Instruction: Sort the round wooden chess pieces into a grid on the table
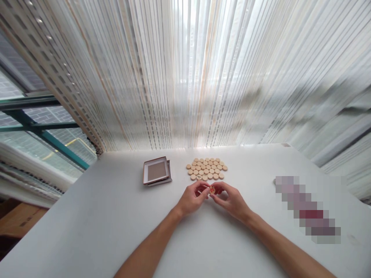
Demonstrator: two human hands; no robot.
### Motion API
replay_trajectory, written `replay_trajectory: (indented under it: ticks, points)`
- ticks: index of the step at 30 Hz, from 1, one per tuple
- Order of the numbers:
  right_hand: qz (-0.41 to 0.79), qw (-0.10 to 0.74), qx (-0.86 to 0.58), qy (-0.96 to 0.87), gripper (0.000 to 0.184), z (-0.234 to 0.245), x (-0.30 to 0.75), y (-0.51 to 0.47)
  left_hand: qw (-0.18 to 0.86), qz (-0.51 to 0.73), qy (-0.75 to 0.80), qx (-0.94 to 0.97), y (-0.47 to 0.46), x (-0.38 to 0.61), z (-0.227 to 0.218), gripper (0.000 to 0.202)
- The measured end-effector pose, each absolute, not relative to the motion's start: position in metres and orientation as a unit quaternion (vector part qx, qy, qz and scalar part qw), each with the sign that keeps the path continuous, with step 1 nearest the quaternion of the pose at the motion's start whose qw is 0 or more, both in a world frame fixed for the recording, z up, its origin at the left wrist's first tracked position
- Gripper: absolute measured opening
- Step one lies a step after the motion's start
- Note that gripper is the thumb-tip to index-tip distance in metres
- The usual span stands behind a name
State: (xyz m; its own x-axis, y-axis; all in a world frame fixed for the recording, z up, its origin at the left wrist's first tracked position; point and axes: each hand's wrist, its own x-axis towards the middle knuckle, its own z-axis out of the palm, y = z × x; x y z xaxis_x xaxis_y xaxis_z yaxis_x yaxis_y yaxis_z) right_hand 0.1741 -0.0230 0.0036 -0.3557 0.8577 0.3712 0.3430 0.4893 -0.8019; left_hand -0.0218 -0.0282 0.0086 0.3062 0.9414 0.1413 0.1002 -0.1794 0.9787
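Between the fingertips of both my hands is a round wooden Chinese chess piece (212, 190), its face with a red character turned up. My left hand (193, 196) grips it from the left, and my right hand (229, 197) pinches it from the right, thumb and fingers closed. Just beyond my fingers lies a close group of pale wooden chess pieces (206, 167) in rough rows. Most show a blank face; a single piece (199, 177) in the nearest row shows a dark character.
Left of the pieces, an open shallow box (156, 172) rests on the white table (116, 216), its two parts stacked. A blurred-out long object (307, 210) lies on the right. Striped string curtains (185, 96) hang along the far edge, and a cardboard box (20, 220) stands at lower left.
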Motion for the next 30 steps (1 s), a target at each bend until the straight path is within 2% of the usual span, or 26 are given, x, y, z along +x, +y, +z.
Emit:
replay_trajectory:
  ticks: [23,30]
  points:
    - [0.306,0.412,-0.393,-0.763,0.015,0.0073,0.1736,-0.0222,0.469,0.423,0.417,0.654,-0.027,-0.0219,0.007,0.031]
    - [0.312,0.416,-0.388,-0.761,0.021,0.0066,0.1747,-0.0227,0.467,0.426,0.426,0.647,-0.0282,-0.0211,0.0074,0.032]
